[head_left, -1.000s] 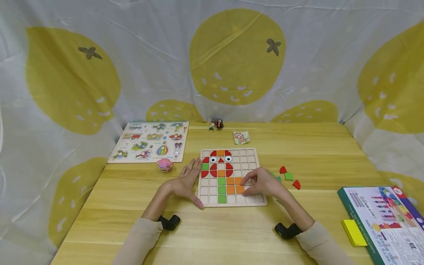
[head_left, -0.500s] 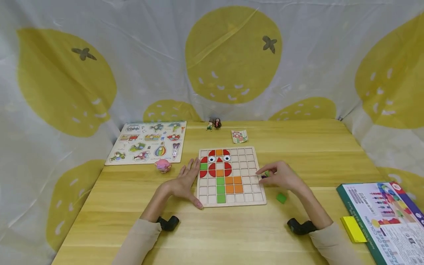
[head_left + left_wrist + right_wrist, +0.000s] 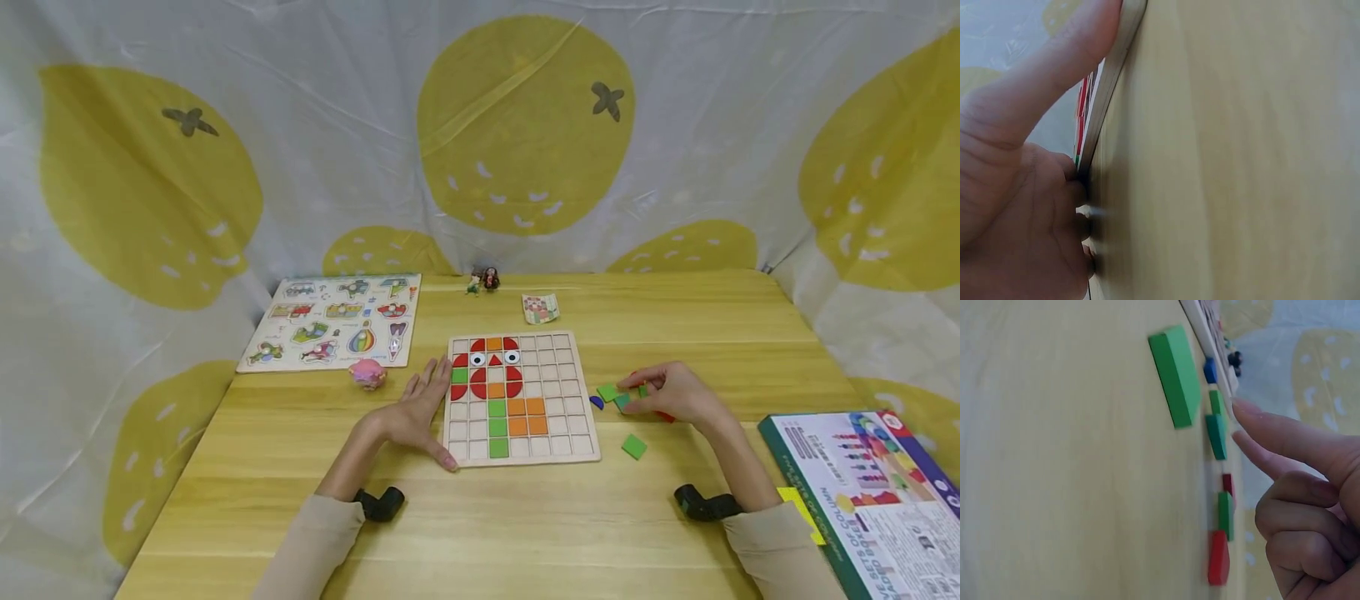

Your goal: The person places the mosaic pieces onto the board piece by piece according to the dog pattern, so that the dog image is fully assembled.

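Note:
A wooden grid board [image 3: 555, 383] lies flat, part filled with red, green and orange tiles and two eye pieces. My left hand [image 3: 408, 418] rests at its left edge, fingers spread, the thumb at the near left corner. To the board's right, my right hand [image 3: 671, 393] is over a scatter of loose pieces, partly hiding them. Its thumb and index finger reach out apart with nothing between them, near a teal piece [image 3: 1216, 436]; the other fingers are curled. A green square tile [image 3: 633, 447] lies nearer me, and a blue half-round piece [image 3: 596, 402] beside the board.
A peg puzzle board [image 3: 337, 325] lies at the back left, a pink toy [image 3: 367, 373] by its corner. Two small figurines [image 3: 482, 281] and a pattern card [image 3: 541, 308] are behind the grid board. At right lies a large box [image 3: 855, 492] beside a yellow block [image 3: 802, 504].
My right hand has moved right, from over the orange tiles on the board to the loose pieces. A green tile now lies nearer me, apart from the others. The left hand stays put.

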`<control>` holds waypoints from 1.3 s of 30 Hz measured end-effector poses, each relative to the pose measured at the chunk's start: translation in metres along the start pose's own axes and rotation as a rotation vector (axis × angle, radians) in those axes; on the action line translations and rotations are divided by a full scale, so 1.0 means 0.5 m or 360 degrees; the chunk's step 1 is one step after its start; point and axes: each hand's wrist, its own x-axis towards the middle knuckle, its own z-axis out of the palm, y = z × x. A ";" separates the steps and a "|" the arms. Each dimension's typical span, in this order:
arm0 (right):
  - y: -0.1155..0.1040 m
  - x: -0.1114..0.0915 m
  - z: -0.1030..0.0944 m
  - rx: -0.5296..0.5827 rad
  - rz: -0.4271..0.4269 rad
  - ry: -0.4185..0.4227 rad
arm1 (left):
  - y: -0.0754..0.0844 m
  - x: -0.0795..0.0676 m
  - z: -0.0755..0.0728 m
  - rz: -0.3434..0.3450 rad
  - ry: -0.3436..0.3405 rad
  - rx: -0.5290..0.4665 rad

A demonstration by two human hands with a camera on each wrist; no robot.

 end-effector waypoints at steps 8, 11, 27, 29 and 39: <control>-0.007 0.014 0.027 0.0061 -0.0033 0.0000 | -0.003 0.005 0.001 0.0003 0.0017 -0.0010; -0.001 0.009 0.022 0.0045 0.0011 0.0034 | -0.004 0.004 0.004 -0.0003 0.0013 -0.0017; 0.010 0.000 0.000 0.0032 -0.0016 -0.0114 | -0.006 0.004 0.003 0.0024 0.0016 -0.0025; 0.009 0.003 0.001 0.0035 -0.0027 -0.0138 | -0.006 0.003 0.002 0.0024 0.0013 -0.0034; 0.001 0.006 0.017 0.0003 0.0025 -0.0039 | -0.004 0.002 0.001 0.0013 0.0009 -0.0037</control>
